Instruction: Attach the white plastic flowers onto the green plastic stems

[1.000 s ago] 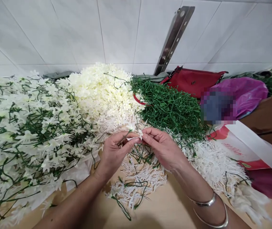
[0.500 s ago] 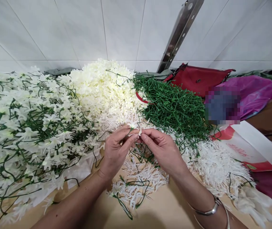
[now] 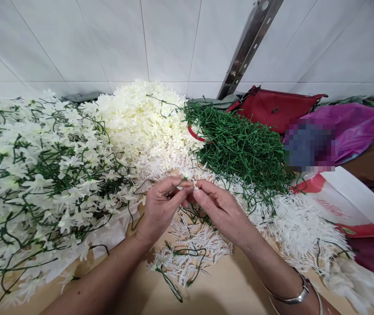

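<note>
My left hand is closed in a pinch on a green-stemmed artificial flower, whose white petals show above the fingers. Close against it, my right hand pinches a tiny white flower piece between thumb and index finger. The fingertips of both hands nearly meet, and they partly hide the two pieces. Below the hands lies a loose heap of thin white stamen pieces, with a few green stems among them.
Finished-looking white flowers on stems cover the left side. Loose cream petals are piled at the back, beside bare green stems. More white stamens lie right. A red purse and a purple bag stand behind.
Both hands stay together in front of the piles. The right fingers have shifted slightly around the small white piece, and the view has moved a little.
</note>
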Demonstrator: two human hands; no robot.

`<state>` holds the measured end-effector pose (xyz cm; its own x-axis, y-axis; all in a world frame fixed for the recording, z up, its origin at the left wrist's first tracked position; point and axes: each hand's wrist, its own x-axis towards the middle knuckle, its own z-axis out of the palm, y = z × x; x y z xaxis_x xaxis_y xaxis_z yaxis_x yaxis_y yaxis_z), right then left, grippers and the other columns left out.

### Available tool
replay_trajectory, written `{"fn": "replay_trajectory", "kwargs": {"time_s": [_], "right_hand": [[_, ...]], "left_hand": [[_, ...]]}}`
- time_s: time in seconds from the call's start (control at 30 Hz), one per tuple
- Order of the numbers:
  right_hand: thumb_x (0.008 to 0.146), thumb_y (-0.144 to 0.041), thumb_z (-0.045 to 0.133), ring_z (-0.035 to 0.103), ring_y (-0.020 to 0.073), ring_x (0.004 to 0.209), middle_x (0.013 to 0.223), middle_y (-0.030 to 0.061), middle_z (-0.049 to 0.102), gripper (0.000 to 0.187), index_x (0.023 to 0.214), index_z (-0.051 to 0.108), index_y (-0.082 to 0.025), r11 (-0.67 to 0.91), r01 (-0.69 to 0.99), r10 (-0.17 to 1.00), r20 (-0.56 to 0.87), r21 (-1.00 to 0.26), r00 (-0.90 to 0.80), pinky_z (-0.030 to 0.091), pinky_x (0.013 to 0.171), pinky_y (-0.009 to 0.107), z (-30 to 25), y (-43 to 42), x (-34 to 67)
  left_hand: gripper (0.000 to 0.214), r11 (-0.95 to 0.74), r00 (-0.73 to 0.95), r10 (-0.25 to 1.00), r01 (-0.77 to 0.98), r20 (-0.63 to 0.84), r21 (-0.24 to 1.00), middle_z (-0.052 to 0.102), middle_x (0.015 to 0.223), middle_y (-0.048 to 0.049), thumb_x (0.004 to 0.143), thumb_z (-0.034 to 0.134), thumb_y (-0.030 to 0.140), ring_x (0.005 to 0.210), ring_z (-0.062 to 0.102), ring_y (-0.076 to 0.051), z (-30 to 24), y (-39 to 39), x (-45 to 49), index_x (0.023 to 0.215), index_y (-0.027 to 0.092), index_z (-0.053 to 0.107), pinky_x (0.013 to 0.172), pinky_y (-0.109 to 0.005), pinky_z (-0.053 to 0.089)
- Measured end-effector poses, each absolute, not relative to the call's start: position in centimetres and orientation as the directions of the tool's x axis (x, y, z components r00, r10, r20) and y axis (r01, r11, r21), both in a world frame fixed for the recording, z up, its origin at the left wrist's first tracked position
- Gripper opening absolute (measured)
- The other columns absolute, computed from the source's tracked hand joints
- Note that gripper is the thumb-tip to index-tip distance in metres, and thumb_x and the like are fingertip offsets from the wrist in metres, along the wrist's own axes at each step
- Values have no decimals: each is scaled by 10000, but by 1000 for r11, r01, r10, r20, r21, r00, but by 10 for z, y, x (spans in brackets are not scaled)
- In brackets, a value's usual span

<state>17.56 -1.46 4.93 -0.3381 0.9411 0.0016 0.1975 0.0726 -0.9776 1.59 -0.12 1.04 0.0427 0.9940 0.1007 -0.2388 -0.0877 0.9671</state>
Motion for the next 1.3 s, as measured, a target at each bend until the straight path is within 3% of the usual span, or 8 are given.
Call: {"fn": "replay_trajectory", "kwargs": {"time_s": [0.17, 0.3, 0.43, 0.6, 0.83, 1.03, 1.13, 1.3], "right_hand": [[968, -610, 547, 689, 204, 908, 931, 71, 740, 438, 998, 748, -223, -15, 46, 915, -33, -999, -402, 548, 875, 371, 45, -11, 178], [889, -591, 682, 705, 209, 905, 947, 70, 753, 405, 1073, 730, -235, -81, -11, 959, -76, -997, -272, 571, 870, 385, 41, -9, 181], [762, -419, 846, 698, 173, 867, 930, 31, 749, 361, 1028, 675, -247, -79, -63, 979, -65, -995, -194, 580, 822, 334, 38, -9, 175], [820, -424, 777, 704, 154, 773, 815, 14, 753, 246, 922, 671, -226, -52, -64, 997, -48, -997, -55, 564, 744, 302, 33, -10, 168], [802, -471, 783, 711, 170, 730, 738, 12, 747, 279, 837, 667, -220, -72, -46, 997, -71, -996, -25, 546, 679, 303, 30, -7, 173], [843, -404, 724, 625, 148, 662, 709, 2, 693, 203, 833, 657, -213, -26, 48, 1000, -26, -998, 8, 499, 634, 291, 29, -10, 169], [874, -353, 685, 580, 143, 670, 728, -3, 655, 154, 820, 649, -213, 49, 143, 997, 57, -988, 49, 463, 631, 282, 28, -14, 163], [919, -339, 643, 579, 154, 715, 770, 1, 644, 141, 844, 647, -220, 97, 181, 992, 109, -979, 59, 474, 687, 287, 28, -20, 157]], "left_hand": [[50, -179, -5, 983, -226, 182, 958, 706, 715, -7, 766, 810, 195, 549, 597, -76, 16, -3, 16, 748, 169, 771, 519, -175, 529], [110, -118, -68, 992, -251, 104, 961, 726, 690, 11, 715, 837, 173, 484, 554, -46, 22, -2, 17, 724, 166, 727, 464, -141, 494], [173, -48, -107, 994, -254, 21, 966, 742, 690, -3, 669, 869, 213, 454, 537, -45, 22, 0, 17, 685, 157, 706, 426, -150, 482], [137, -22, -59, 998, -242, 8, 970, 761, 711, -16, 686, 852, 237, 443, 539, -53, 18, -1, 19, 720, 158, 745, 434, -178, 502], [146, -62, -53, 997, -180, 53, 982, 772, 784, -24, 730, 845, 259, 479, 553, -57, 12, -2, 20, 763, 161, 741, 443, -176, 476], [110, -240, -115, 960, 132, 255, 962, 702, 701, 12, 795, 782, 243, 490, 454, -52, 7, -4, 17, 759, 171, 707, 485, -189, 414], [64, -325, -120, 919, 308, 375, 894, 722, 774, 4, 814, 749, 198, 490, 433, -46, 9, -7, 18, 768, 178, 709, 516, -197, 410], [68, -296, -147, 925, 297, 349, 908, 734, 822, -11, 809, 736, 192, 509, 460, -48, 11, -10, 20, 760, 176, 692, 519, -189, 404]]}}
